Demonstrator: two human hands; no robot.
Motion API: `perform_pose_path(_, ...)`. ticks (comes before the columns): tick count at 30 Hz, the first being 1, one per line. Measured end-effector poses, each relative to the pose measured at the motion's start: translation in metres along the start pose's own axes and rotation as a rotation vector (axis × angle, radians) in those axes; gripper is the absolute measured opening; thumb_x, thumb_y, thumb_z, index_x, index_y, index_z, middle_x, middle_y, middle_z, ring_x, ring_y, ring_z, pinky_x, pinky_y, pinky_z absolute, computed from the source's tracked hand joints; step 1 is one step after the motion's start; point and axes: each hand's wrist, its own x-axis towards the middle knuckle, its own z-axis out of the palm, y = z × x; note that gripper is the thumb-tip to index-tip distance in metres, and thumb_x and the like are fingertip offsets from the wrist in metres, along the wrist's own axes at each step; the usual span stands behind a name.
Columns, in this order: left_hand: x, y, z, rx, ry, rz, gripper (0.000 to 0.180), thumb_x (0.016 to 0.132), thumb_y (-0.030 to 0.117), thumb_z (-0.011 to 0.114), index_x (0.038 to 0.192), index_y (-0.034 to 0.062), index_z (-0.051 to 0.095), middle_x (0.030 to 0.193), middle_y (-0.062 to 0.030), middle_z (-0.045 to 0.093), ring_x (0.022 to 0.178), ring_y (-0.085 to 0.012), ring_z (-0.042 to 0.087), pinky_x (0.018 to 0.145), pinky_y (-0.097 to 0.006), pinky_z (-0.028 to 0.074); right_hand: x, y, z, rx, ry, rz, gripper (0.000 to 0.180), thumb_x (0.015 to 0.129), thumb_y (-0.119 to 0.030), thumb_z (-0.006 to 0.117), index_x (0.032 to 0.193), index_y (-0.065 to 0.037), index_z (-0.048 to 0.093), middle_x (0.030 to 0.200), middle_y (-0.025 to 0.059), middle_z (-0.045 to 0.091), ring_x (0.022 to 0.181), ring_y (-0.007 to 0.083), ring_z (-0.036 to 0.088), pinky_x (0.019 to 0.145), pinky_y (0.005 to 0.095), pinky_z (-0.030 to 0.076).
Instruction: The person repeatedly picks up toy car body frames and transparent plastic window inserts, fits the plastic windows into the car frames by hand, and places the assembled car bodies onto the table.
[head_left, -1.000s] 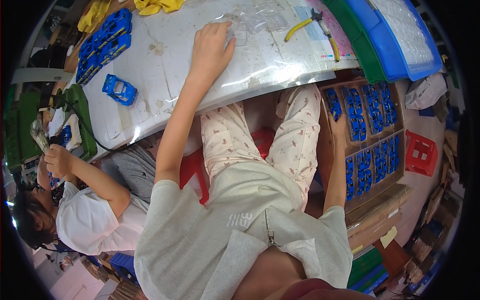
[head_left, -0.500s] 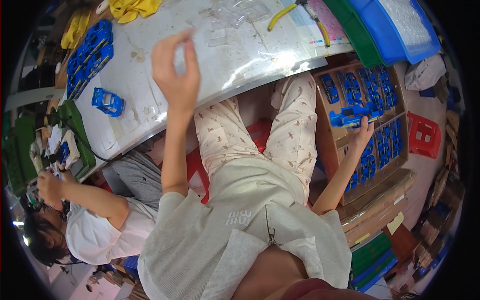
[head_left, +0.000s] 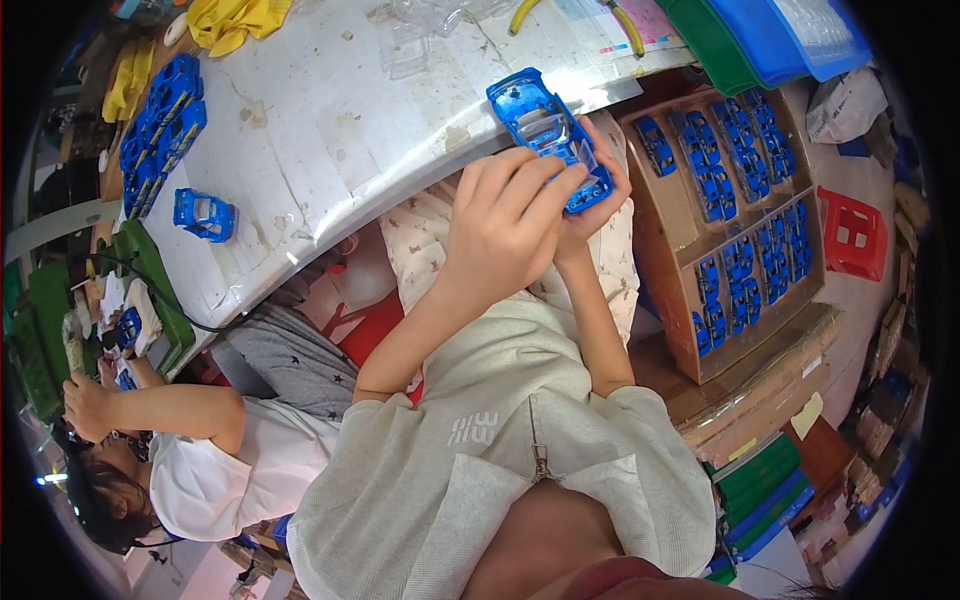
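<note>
A blue toy car body [head_left: 527,103] is held over the table's front edge, its hollow inside facing up. My right hand [head_left: 600,195] is closed around its near end and right side from beneath. My left hand [head_left: 505,225] reaches over the same end, fingers bent and pinched on a clear plastic piece [head_left: 583,160] at the shell's opening. The fingers partly hide this piece, and I cannot tell whether it is seated. Another blue car body [head_left: 205,215] stands alone on the table's left part.
Rows of blue car bodies [head_left: 160,135] lie on the white table [head_left: 330,130] at left. A divided cardboard box [head_left: 700,370] of blue car bodies stands at right, near a red stool [head_left: 850,235]. Yellow-handled pliers [head_left: 628,30] lie far back. A co-worker's hand [head_left: 90,405] is at far left.
My right hand has brought the car body from over the box to the table edge. My left hand has come down from above the table to meet it.
</note>
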Motion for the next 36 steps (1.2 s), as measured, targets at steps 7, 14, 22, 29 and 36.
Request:
perform_pose_path(7, -0.016, 0.002, -0.002, 0.078, -0.138, 0.005, 0.030, 0.066, 0.004, 0.059, 0.097, 0.0051, 0.061, 0.093, -0.0053, 0.059, 0.090, -0.0230, 0.053, 0.076, -0.035, 0.040, -0.018, -0.004, -0.006, 0.032, -0.057, 0.100, 0.074, 0.072, -0.022, 0.071, 0.124, 0.001, 0.023, 0.128, 0.0291, 0.034, 0.120, 0.0354, 0.038, 0.099, 0.0441, 0.033)
perform_pose_path(14, -0.022, -0.007, 0.009, 0.132, -0.112, 0.043, 0.034, 0.067, 0.008, 0.056, 0.100, 0.0012, 0.060, 0.097, -0.0085, 0.058, 0.092, -0.0234, 0.051, 0.080, -0.036, 0.037, -0.018, -0.005, -0.006, -0.165, -0.080, -0.048, 0.059, 0.075, -0.012, 0.068, 0.119, 0.001, 0.031, 0.122, 0.0277, 0.042, 0.113, 0.0362, 0.045, 0.097, 0.0439, 0.035)
perform_pose_path(22, -0.022, -0.015, 0.014, 0.144, -0.134, -0.046, 0.031, 0.075, 0.014, 0.056, 0.105, 0.0069, 0.060, 0.100, -0.0061, 0.060, 0.102, -0.0256, 0.049, 0.086, -0.039, 0.034, -0.024, -0.003, -0.006, -0.074, -0.085, -0.009, 0.062, 0.076, -0.013, 0.067, 0.122, -0.002, 0.027, 0.127, 0.0264, 0.036, 0.118, 0.0343, 0.039, 0.099, 0.0454, 0.032)
perform_pose_path(29, -0.016, -0.009, 0.008, -0.114, 0.251, -0.346, 0.028, 0.076, 0.013, 0.057, 0.099, -0.0002, 0.050, 0.108, -0.0178, 0.049, 0.102, -0.0277, 0.045, 0.087, -0.038, 0.033, -0.015, -0.022, 0.001, -0.069, 0.005, -0.027, 0.073, 0.065, -0.014, 0.078, 0.119, 0.001, 0.031, 0.122, 0.0305, 0.040, 0.111, 0.0367, 0.047, 0.089, 0.0405, 0.043)
perform_pose_path(36, -0.007, -0.030, 0.007, -0.726, -0.032, -0.845, 0.021, 0.084, 0.012, 0.055, 0.099, 0.0002, 0.047, 0.086, -0.0053, 0.055, 0.072, -0.0095, 0.052, 0.061, -0.023, 0.043, -0.012, -0.044, -0.004, -0.094, -0.191, -0.013, 0.077, 0.063, -0.012, 0.078, 0.119, -0.001, 0.027, 0.124, 0.0301, 0.036, 0.116, 0.0366, 0.040, 0.096, 0.0423, 0.036)
